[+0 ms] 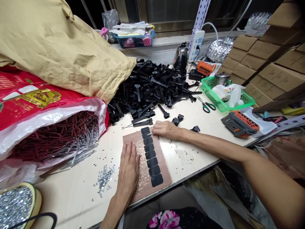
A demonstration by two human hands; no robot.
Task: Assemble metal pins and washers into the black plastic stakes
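A reddish-brown board (164,171) lies on the table, sprinkled with pale crumbs. Several flat black rounded-square pieces (151,154) run down it in a row. My left hand (128,168) rests flat along the board's left edge, fingers stretched out, holding nothing. At the far right corner of the board, my right hand (165,129) has its fingers curled together beside the top of the row. A small light-coloured bit shows at its fingertips; what they grip, if anything, is too small to name. Just beyond lies a black handle-like part (143,123) with a thin metal pin.
A heap of black plastic parts (152,86) fills the back. Left are a red bag of long screws or pins (95,105), loose washers (105,178) and a tub (38,203). Right are scissors (206,106), a green basket (205,86), a battery pack (240,124) and stacked cartons (267,76).
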